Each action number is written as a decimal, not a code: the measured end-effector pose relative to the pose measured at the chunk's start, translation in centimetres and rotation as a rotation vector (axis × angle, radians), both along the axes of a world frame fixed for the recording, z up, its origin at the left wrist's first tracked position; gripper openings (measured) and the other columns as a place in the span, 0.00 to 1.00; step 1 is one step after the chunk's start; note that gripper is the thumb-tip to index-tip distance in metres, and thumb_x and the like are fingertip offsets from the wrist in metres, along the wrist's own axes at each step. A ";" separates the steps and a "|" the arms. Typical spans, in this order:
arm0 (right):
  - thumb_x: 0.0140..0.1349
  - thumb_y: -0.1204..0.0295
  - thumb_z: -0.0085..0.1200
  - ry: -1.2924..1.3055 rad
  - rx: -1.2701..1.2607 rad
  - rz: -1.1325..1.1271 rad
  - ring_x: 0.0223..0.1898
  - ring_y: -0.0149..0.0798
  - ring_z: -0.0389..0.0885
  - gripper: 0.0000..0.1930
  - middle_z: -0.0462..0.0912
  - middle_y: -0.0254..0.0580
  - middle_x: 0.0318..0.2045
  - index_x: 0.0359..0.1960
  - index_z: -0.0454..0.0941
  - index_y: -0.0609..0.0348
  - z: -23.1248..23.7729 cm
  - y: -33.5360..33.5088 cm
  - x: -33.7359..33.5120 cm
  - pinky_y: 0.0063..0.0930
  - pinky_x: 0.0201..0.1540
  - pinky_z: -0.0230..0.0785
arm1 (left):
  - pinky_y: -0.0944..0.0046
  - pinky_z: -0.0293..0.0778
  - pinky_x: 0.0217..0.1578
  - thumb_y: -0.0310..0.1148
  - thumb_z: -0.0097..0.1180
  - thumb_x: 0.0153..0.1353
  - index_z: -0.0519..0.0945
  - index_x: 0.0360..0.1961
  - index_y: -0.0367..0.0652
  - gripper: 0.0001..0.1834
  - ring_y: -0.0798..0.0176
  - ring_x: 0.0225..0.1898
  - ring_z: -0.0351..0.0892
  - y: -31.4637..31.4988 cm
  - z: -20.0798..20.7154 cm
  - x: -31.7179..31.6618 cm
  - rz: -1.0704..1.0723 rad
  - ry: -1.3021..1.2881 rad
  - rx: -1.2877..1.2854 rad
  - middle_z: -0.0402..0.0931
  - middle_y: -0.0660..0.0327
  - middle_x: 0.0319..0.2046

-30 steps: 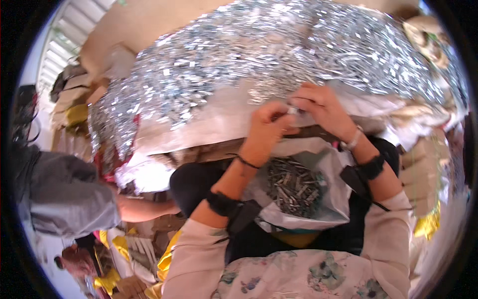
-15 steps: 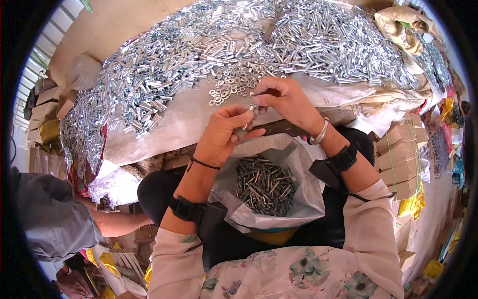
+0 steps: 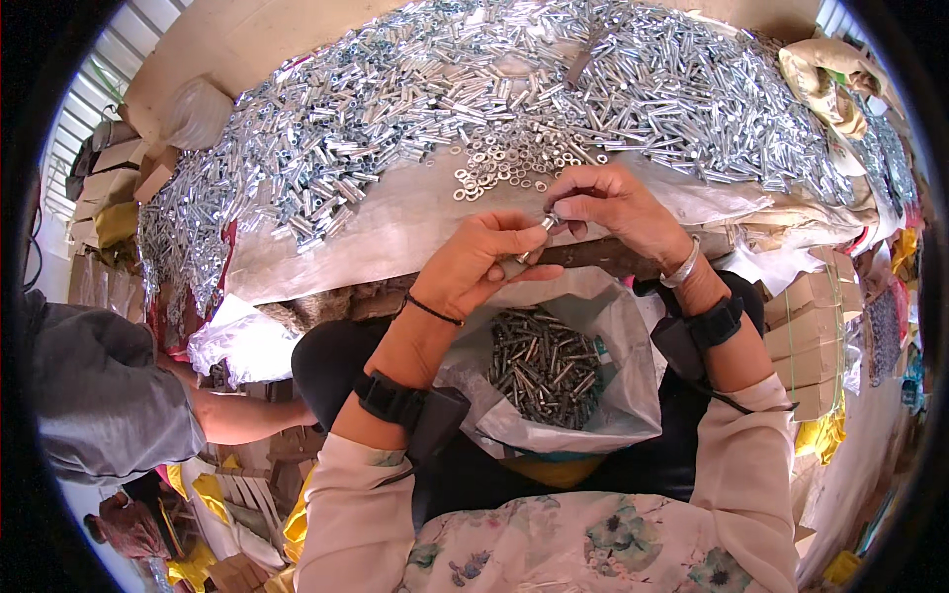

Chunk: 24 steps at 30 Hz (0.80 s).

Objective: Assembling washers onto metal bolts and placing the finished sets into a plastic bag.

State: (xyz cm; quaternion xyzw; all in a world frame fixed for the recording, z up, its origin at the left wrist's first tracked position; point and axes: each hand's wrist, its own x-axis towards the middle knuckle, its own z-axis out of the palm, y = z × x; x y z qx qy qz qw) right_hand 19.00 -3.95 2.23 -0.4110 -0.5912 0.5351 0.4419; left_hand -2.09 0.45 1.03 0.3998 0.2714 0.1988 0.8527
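Note:
In front of me, my left hand [image 3: 486, 255] is closed on a short, shiny metal bolt [image 3: 549, 224], pinching it between thumb and fingers at a tilt. My right hand [image 3: 615, 210] has thumb and forefinger pressed together at the bolt's upper end; whether they also hold a small part is hidden. Just beyond both hands lies a small pile of flat metal washers [image 3: 491, 163]. Below the hands, an open white sack [image 3: 625, 407] rests in my lap, holding many darker metal bolts [image 3: 544, 368].
A wide heap of shiny metal cylinders [image 3: 395, 109] covers the sheet-lined surface [image 3: 326, 252] ahead. Cardboard boxes [image 3: 806, 341] are stacked at right. At left, another person's arm [image 3: 247, 417] reaches close to my knee. A beige cloth sack [image 3: 825, 79] lies at far right.
The whole view has shifted slightly, so most things sit further right. Both hands stay together at the bolt, and it is tilted more to the right.

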 end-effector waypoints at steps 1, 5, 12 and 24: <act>0.61 0.75 0.52 -0.035 0.040 -0.008 0.31 0.25 0.76 0.06 0.78 0.32 0.28 0.33 0.76 0.66 0.0 0.1 0.1 0.19 0.36 0.69 | 0.57 0.81 0.44 0.28 0.57 0.59 0.77 0.41 0.37 0.10 0.72 0.30 0.76 -0.1 -0.1 0.1 -0.005 0.000 -0.003 0.76 0.62 0.33; 0.60 0.72 0.54 -0.244 0.238 -0.157 0.27 0.27 0.75 0.07 0.77 0.35 0.23 0.31 0.76 0.64 -0.6 0.0 -0.5 0.21 0.31 0.68 | 0.58 0.82 0.42 0.25 0.56 0.58 0.77 0.41 0.35 0.09 0.67 0.36 0.77 -0.8 -0.7 0.8 0.099 0.024 0.266 0.76 0.61 0.34; 0.60 0.73 0.53 -0.332 0.437 -0.225 0.20 0.35 0.73 0.06 0.74 0.42 0.21 0.29 0.76 0.64 -1.6 0.1 -0.6 0.27 0.25 0.66 | 0.60 0.82 0.42 0.25 0.56 0.58 0.77 0.38 0.37 0.07 0.72 0.32 0.75 -1.4 -0.7 1.3 0.166 -0.009 0.282 0.75 0.63 0.31; 0.60 0.78 0.54 -0.026 0.239 -0.194 0.26 0.24 0.73 0.02 0.75 0.31 0.27 0.33 0.78 0.64 -2.2 0.6 -0.6 0.20 0.30 0.68 | 0.62 0.82 0.41 0.25 0.58 0.56 0.77 0.32 0.36 0.04 0.77 0.17 0.65 -0.8 0.3 1.0 0.160 0.060 0.067 0.71 0.66 0.22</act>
